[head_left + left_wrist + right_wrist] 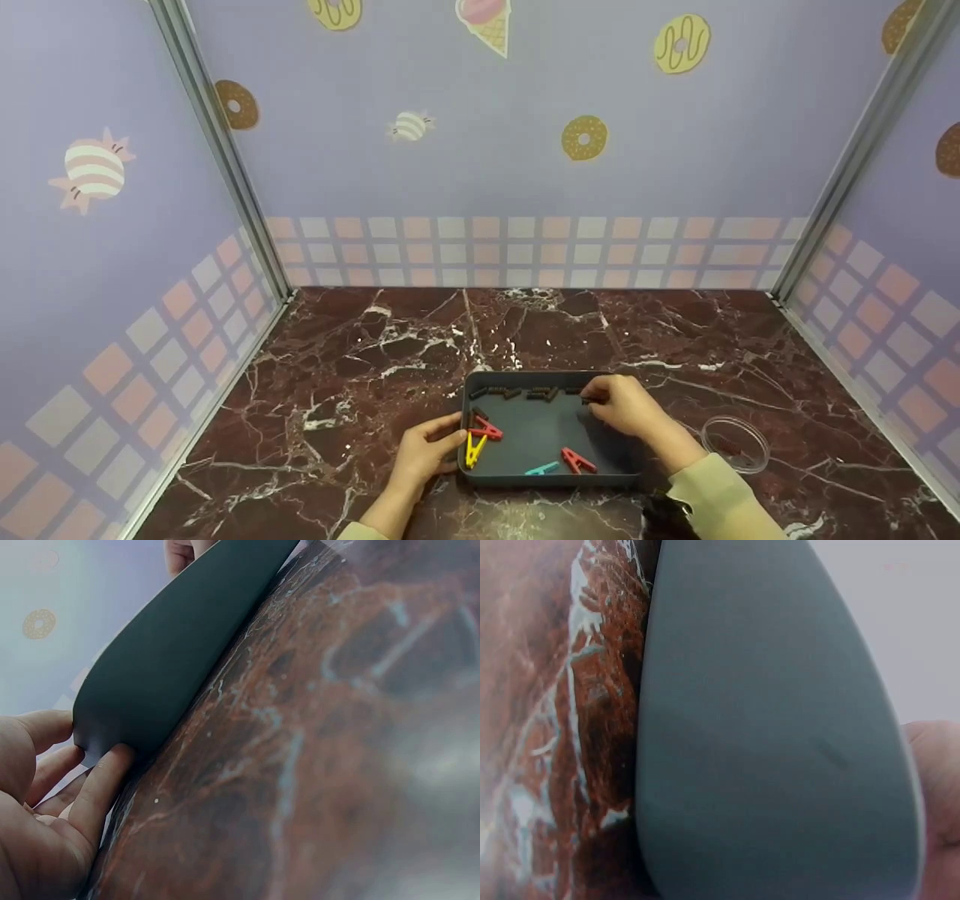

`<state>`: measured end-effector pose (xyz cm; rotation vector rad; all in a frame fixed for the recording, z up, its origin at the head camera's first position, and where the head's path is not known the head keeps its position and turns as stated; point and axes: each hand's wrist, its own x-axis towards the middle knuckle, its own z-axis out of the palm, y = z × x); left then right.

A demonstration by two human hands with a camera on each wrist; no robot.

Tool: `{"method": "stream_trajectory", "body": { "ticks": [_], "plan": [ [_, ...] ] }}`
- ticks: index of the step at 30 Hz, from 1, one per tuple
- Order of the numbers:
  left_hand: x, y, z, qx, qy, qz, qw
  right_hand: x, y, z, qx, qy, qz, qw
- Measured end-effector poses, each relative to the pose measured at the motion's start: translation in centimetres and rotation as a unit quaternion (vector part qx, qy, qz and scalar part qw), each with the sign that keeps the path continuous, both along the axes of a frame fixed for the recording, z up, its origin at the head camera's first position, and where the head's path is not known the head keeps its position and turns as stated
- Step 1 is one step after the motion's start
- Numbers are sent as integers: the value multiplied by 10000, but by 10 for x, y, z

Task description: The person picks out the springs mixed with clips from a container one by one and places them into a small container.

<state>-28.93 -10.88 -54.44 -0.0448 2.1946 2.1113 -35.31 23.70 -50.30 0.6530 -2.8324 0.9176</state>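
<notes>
While left hand (pixel 420 454) touches left side of tray (pixel 555 481), fingers extended, right hand (pixel 624 406) pinches dark tube (pixel 586 401) near far right corner; other tubes (pixel 537 396) lie leftward, several lengthwise along tray's far wall.

Glare on tabletop (pixel 517 517), wrist views hazy
</notes>
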Motion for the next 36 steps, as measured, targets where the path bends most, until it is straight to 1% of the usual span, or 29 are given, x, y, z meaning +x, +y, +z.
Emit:
{"method": "stream_trajectory", "body": {
  "ticks": [4, 7, 13, 18, 21, 26, 33, 36],
  "plan": [
    [0, 0, 0, -68, 11, 28, 10000, 2, 5, 1, -234, -52, 85, 9997],
    [0, 0, 0, -42, 27, 39, 10000, 4, 10, 2, -440, -130, 155, 9988],
    [0, -1, 1, -13, -16, 43, 10000, 9, 19, 4, -965, -468, 291, 9938],
    [1, -1, 2, -44, -85, 45, 9999, 14, 30, 8, -1149, -629, 345, 9908],
    [0, 0, 1, -26, -69, 29, 10000, 17, 38, 10, -1173, -611, 276, 9908],
    [0, -1, 1, -12, -98, 32, 9999, 24, 54, 15, -1109, -531, 27, 9924],
    [0, -1, 1, 86, 52, -55, 9999, 36, 82, 22, -1215, -686, -345, 9896],
    [0, -1, 1, 120, 65, -51, 9999, 41, 94, 24, -1247, -705, -490, 9885]
  ]
}}
